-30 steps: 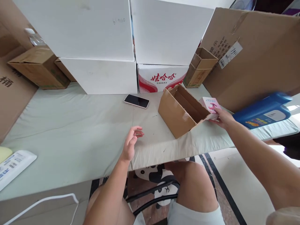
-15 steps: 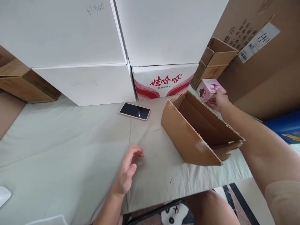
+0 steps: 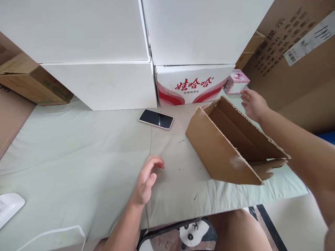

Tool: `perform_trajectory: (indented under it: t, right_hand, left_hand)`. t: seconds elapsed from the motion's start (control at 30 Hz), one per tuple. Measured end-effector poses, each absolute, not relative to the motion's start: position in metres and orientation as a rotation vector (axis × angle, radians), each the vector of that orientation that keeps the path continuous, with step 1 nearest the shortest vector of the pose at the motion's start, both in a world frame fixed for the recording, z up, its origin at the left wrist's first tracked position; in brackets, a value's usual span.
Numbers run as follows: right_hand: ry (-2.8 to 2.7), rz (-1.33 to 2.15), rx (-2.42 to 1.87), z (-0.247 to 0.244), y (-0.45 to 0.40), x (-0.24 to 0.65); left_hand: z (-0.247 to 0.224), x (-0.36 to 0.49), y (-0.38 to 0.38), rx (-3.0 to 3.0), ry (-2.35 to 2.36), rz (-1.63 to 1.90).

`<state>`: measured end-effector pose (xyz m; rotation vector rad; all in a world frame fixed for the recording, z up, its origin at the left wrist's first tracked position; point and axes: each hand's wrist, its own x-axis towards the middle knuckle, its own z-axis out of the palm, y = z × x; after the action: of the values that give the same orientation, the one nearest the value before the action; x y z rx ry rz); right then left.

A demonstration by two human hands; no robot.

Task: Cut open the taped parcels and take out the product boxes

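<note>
Pale green cloth [image 3: 86, 150] drapes the counter [image 3: 178, 205] on my remote feed. From the left, I see the left hand [image 3: 145, 181], fingers half-curled and empty; a flat, black-screened phone [image 3: 156, 119] beyond it; an open brown cardboard box [image 3: 222, 150]; a small pink-and-white carton [image 3: 237, 82] behind that; and the right hand [image 3: 253, 104] just beside the carton, fingers loose, holding nothing.

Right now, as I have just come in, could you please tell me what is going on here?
A person has both hands over a cloth. The right hand is open close to the pink box, which stands beside the red-and-white box; whether the fingertips touch it is hard to tell. The left hand is loosely open and holds nothing. Between the hands stands an open brown carton, and a phone lies to its left.
</note>
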<state>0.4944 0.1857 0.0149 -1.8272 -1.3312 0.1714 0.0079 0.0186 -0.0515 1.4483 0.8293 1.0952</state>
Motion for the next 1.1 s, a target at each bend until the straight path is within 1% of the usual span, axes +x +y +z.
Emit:
perform_trajectory:
  t: [0.1, 0.17, 0.2, 0.23, 0.33, 0.4, 0.53, 0.7, 0.83, 0.97, 1.1]
  right_hand:
    - [-1.19, 0.206, -1.752, 0.065, 0.106, 0.467]
    - [-1.212, 0.08, -1.608, 0.096, 0.042, 0.442]
    - [-1.352, -0.027, -1.633, 0.108, 0.012, 0.429]
    - [-1.601, -0.053, -1.601, 0.116, -0.014, 0.416]
    - [-2.31, -0.022, -1.545, 0.12, -0.058, 0.387]
    - [-2.503, -0.064, -1.649, 0.111, -0.061, 0.375]
    - [-2.513, -0.149, -1.811, 0.1, -0.052, 0.363]
    - [-2.228, -0.32, -1.876, 0.117, -0.069, 0.374]
    - [-1.971, -0.509, -2.095, 0.126, -0.069, 0.412]
    - [-1.89, -0.442, -2.315, 0.126, -0.032, 0.451]
    - [-1.939, -0.327, -2.339, 0.121, 0.022, 0.473]
  left_hand:
    - [-0.048, 0.007, 0.018, 1.442, 0.817, 1.139]
    - [-0.045, 0.006, 0.015, 1.436, 0.822, 1.153]
    - [-0.043, 0.005, 0.014, 1.434, 0.827, 1.157]
    - [-0.042, 0.004, 0.012, 1.432, 0.833, 1.162]
    - [-0.039, 0.004, 0.006, 1.435, 0.841, 1.169]
    - [-0.036, 0.004, 0.002, 1.451, 0.849, 1.162]
    - [-0.03, 0.003, -0.003, 1.496, 0.861, 1.145]
    - [-0.025, -0.002, -0.005, 1.513, 0.845, 1.162]
    - [-0.024, -0.005, -0.003, 1.505, 0.807, 1.165]
    - [-0.026, -0.001, 0.002, 1.493, 0.783, 1.147]
    - [-0.03, 0.005, 0.008, 1.49, 0.812, 1.134]
